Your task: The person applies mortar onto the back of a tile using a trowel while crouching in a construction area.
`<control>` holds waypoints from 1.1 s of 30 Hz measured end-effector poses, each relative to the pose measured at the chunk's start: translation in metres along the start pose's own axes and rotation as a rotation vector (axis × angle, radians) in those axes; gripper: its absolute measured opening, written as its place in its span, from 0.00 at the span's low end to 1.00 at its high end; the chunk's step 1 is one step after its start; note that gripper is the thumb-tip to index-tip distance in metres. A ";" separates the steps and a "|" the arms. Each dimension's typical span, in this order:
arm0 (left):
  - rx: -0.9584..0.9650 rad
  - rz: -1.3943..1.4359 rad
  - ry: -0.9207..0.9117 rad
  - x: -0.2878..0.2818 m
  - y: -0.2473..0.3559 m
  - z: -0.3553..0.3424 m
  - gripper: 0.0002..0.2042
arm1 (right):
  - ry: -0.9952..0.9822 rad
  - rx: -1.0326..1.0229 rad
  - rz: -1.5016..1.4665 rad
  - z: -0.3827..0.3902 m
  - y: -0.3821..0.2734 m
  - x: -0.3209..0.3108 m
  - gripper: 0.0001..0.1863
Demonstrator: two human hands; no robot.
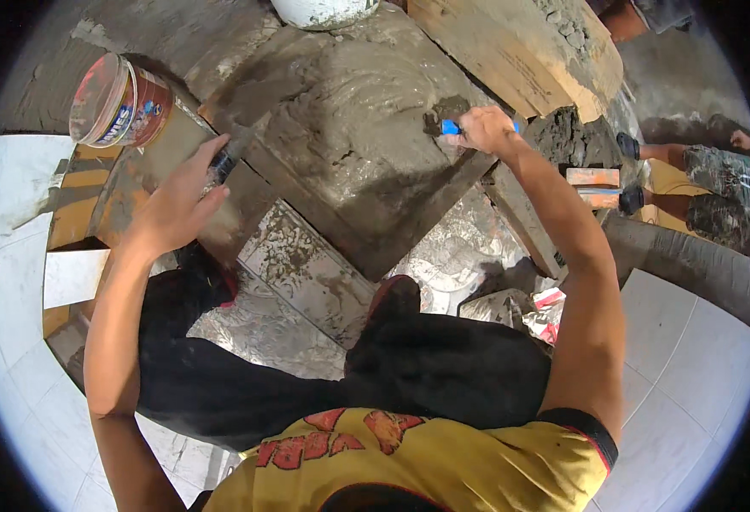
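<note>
Wet grey mortar [366,111] fills a shallow wooden-sided trough in front of me. My right hand [482,130] is closed round the blue handle [451,127] of a trowel at the mortar's right side. Mortar coats the trowel's blade [434,118], so its shape is unclear. On the left, my left hand [174,205] has its thumb and fingers around a black-handled tool [221,162] beside the trough's left corner. Its working end is blurred and partly hidden. A mortar-smeared board [306,269] lies between my feet and the trough.
A clear and red plastic bucket [148,111] lies tipped at the left; a white bucket [323,10] stands at the back. Torn cardboard [511,51] borders the far right. Another person's legs [665,205] are at the right, near orange bricks [593,177]. White tiles [682,341] flank both sides.
</note>
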State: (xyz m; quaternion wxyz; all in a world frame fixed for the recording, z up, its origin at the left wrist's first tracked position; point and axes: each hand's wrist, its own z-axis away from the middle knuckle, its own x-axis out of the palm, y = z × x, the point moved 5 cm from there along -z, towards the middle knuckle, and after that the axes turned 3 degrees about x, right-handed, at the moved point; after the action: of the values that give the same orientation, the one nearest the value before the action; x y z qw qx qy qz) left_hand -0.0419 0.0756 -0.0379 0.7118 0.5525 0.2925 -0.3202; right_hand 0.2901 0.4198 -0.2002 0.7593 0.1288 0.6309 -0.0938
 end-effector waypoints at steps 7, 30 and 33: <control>-0.058 -0.016 0.016 -0.008 -0.004 0.004 0.31 | -0.261 0.221 -0.122 0.058 -0.073 -0.005 0.38; -0.004 0.095 0.240 0.118 0.061 -0.034 0.35 | -0.361 0.821 -1.560 0.009 -0.086 -0.058 0.20; -0.132 0.061 0.072 0.156 0.090 -0.050 0.36 | -0.421 0.780 -1.843 0.002 -0.090 -0.078 0.14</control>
State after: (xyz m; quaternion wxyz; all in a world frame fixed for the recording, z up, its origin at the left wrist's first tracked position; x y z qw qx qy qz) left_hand 0.1223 0.1206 -0.1151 0.7452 0.5241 0.3213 -0.2583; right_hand 0.2502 0.3326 -0.1305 0.3925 -0.1874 0.2638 -0.8609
